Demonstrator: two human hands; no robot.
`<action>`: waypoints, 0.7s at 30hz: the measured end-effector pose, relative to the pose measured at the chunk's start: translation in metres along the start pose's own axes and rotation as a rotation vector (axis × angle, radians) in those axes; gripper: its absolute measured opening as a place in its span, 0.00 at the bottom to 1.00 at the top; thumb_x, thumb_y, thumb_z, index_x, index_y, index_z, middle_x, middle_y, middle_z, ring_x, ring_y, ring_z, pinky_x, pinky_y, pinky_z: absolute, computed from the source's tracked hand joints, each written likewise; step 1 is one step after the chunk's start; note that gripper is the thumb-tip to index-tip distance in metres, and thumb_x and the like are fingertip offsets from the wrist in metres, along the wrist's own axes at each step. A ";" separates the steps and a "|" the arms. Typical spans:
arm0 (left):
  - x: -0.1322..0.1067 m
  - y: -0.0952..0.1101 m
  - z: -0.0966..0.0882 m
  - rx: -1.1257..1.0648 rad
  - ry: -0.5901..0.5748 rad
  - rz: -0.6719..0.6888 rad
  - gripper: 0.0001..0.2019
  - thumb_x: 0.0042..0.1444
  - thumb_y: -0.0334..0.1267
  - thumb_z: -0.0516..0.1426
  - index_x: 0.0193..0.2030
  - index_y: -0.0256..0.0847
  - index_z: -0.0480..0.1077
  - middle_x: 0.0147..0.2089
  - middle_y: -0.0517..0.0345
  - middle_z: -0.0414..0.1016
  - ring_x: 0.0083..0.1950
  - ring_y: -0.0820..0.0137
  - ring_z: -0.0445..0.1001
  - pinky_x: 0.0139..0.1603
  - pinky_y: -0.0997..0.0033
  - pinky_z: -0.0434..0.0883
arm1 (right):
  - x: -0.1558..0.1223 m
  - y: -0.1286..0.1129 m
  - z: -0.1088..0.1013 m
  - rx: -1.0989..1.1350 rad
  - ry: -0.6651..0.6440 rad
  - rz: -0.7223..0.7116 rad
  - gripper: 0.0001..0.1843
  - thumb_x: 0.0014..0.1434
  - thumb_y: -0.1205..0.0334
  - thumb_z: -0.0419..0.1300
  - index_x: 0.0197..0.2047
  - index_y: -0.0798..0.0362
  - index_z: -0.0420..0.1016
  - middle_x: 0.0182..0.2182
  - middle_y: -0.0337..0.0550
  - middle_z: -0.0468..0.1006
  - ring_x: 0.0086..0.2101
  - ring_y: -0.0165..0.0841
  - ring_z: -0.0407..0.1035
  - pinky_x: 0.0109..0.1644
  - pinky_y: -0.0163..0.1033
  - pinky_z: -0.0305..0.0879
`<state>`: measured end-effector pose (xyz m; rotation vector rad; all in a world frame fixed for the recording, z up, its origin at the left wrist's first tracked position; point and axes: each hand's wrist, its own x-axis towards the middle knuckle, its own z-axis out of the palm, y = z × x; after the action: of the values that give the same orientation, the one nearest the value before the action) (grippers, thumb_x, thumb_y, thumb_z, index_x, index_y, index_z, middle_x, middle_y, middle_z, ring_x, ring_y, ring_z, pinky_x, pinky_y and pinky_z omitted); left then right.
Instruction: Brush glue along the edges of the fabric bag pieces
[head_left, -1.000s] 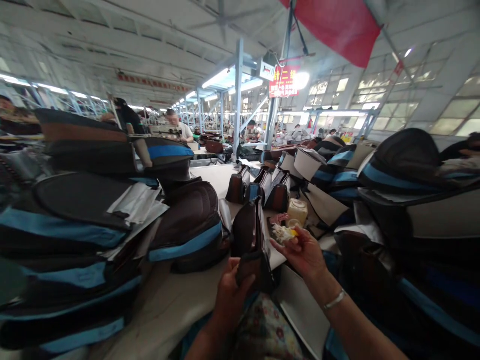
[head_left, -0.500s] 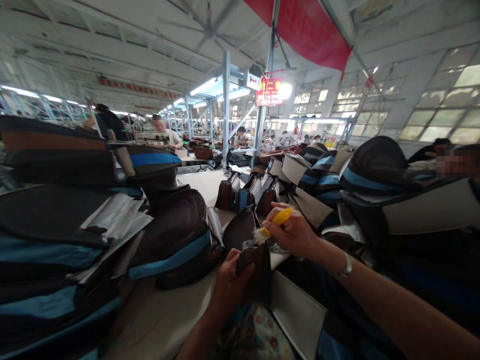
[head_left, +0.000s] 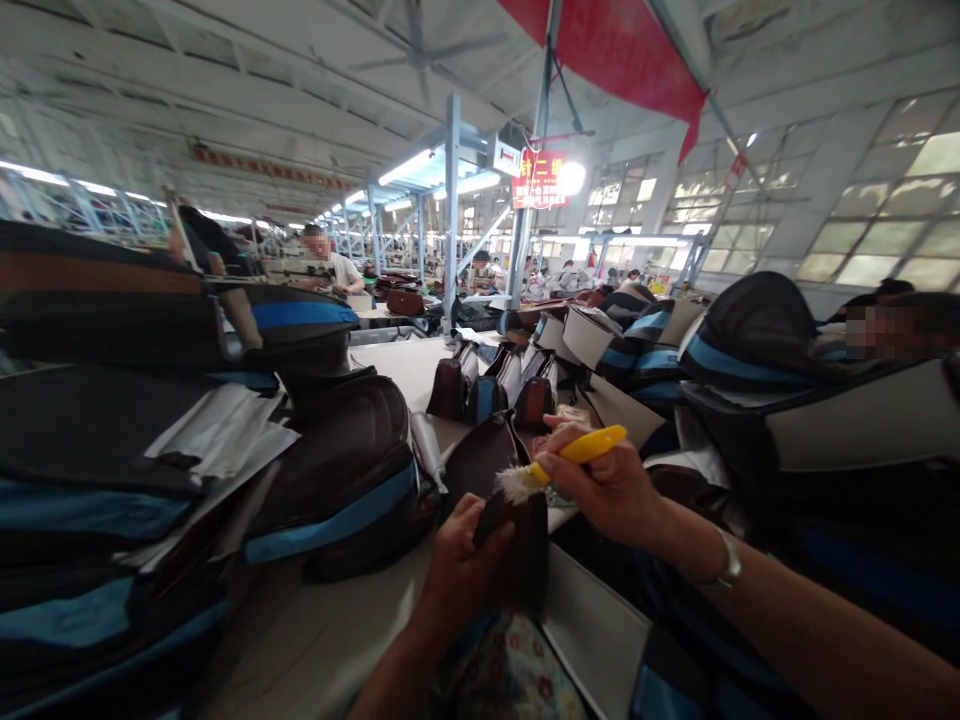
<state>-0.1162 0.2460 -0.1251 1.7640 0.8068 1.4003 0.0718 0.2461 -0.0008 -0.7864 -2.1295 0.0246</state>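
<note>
My left hand point(head_left: 469, 560) is closed around the side of a dark brown bag piece point(head_left: 525, 550), thumb lying across its face. In my right hand point(head_left: 611, 490) is a brush with a yellow handle point(head_left: 592, 445), pinched near its head. Its pale, frayed bristles point(head_left: 517, 484) are at the upper edge of the held piece; whether they touch it I cannot tell. Just behind stands another dark brown panel point(head_left: 480, 455), partly hidden by my hands. Clear plastic and a small reddish thing sit behind my right fingers, mostly covered.
Stacks of dark bag pieces with blue bands point(head_left: 337, 480) rise on the left, and more bag parts point(head_left: 750, 330) pile up on the right. Several small brown and blue pieces point(head_left: 487, 398) stand on the pale table point(head_left: 397, 355). A person point(head_left: 341, 268) sits farther back.
The brush has swung so its handle points further right, and its bristles now show in front of the piece's top edge. My right hand has shifted slightly right and down; my left keeps its hold.
</note>
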 end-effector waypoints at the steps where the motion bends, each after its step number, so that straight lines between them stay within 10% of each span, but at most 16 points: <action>1: 0.000 0.000 0.001 0.029 0.025 0.009 0.12 0.62 0.45 0.55 0.36 0.39 0.74 0.37 0.57 0.69 0.40 0.69 0.71 0.43 0.72 0.69 | 0.000 0.001 -0.001 0.008 -0.020 0.011 0.05 0.63 0.63 0.59 0.35 0.48 0.74 0.31 0.37 0.76 0.33 0.33 0.71 0.64 0.49 0.55; 11: -0.001 -0.022 0.024 0.826 0.201 0.580 0.17 0.63 0.28 0.52 0.59 0.35 0.65 0.36 0.52 0.73 0.34 0.69 0.72 0.34 0.71 0.71 | 0.021 -0.023 -0.028 -0.072 0.052 0.061 0.11 0.66 0.58 0.57 0.31 0.50 0.71 0.27 0.38 0.73 0.30 0.33 0.68 0.40 0.39 0.66; 15: -0.002 -0.018 0.027 0.966 0.211 0.610 0.16 0.62 0.27 0.52 0.57 0.33 0.64 0.34 0.52 0.73 0.31 0.68 0.71 0.30 0.69 0.70 | 0.021 -0.020 -0.021 -0.189 -0.178 -0.014 0.11 0.63 0.63 0.57 0.27 0.51 0.69 0.22 0.35 0.69 0.24 0.29 0.63 0.40 0.39 0.63; 21: -0.005 -0.015 0.028 1.059 0.217 0.621 0.16 0.64 0.27 0.50 0.58 0.37 0.62 0.34 0.53 0.73 0.31 0.70 0.71 0.30 0.71 0.68 | 0.022 -0.016 -0.022 -0.230 -0.118 -0.037 0.11 0.64 0.62 0.55 0.29 0.51 0.69 0.26 0.39 0.73 0.28 0.32 0.66 0.46 0.41 0.63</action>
<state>-0.0900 0.2454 -0.1442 2.8777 1.3468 1.7199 0.0697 0.2400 0.0330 -0.8966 -2.2859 -0.2010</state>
